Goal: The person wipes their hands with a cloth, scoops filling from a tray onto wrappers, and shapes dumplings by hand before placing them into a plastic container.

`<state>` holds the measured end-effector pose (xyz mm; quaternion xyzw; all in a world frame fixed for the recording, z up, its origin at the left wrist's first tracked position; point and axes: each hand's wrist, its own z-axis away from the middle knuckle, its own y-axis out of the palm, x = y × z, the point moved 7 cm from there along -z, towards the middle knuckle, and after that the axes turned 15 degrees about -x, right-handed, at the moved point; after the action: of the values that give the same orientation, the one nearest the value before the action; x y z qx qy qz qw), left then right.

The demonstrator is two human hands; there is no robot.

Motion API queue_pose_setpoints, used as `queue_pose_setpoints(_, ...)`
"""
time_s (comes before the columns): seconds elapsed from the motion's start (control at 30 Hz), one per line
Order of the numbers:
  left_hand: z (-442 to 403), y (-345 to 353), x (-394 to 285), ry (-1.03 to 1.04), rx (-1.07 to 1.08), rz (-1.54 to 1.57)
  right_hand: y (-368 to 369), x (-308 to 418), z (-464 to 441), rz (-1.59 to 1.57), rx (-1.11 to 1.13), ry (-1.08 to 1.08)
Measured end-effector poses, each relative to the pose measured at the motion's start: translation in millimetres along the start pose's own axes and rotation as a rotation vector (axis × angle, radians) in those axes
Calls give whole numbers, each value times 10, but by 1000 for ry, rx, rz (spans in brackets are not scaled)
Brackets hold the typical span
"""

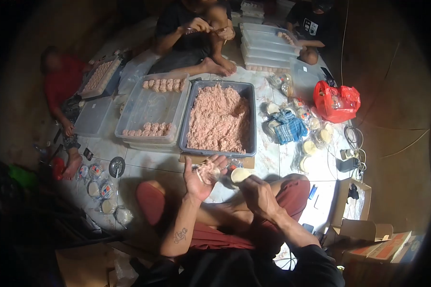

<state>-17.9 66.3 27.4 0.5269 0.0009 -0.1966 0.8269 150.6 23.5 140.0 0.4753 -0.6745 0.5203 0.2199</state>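
Observation:
My left hand (199,184) is turned palm up with its fingers stretched out. On it rests a thin dumpling wrapper with pink minced filling (207,172), partly blurred. Between the fingers of my right hand (259,196) is a pale round dumpling wrapper (240,175); whether it is one sheet or a stack I cannot tell. Just beyond both hands stands a grey tub (182,138) heaped with pink minced filling (220,117). To its left, a clear plastic tray (151,111) holds rows of shaped pink dumplings (164,85) along its far and near ends.
Packs of round wrappers (309,147), a blue checked cloth (290,128) and a red plastic bag (337,103) lie at the right. More packs (95,189) sit at the left. Other people (191,28) sit around, near stacked trays (268,48). An open carton (352,203) stands right.

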Motion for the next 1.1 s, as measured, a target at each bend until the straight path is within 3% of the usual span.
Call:
queue_pose_setpoints(0.07, 6, 31, 79, -61, 68, -49, 121, -191, 31, 82, 14, -27)
queue_pose_setpoints(0.2, 26, -1, 29, 2, -8, -172, 52, -243, 14, 155, 49, -19)
queue_pose_setpoints(0.27, 45, -15, -9, 56, -28, -199, -78, -213, -10, 84, -162, 80)
queue_pose_setpoints(0.43, -14, -24, 24, 87, -48, -197, 68, -348, 42, 76, -231, 31)
queue_pose_setpoints(0.87, 87, 117, 61, -51, 131, -125, 276, -537, 27, 222, -293, -141)
queue_pose_setpoints(1.0, -18, 34, 20, -61, 75, -218, 195, -577, -110, 199, -373, -102)
queue_pose_setpoints(1.07, 14, 162, 47, -126, 302, -312, 141, -596, -206, 173, -411, -76)
queue_pose_setpoints(1.1, -36, 149, 28, -82, 223, -348, 98, -592, -260, 171, -458, -62)
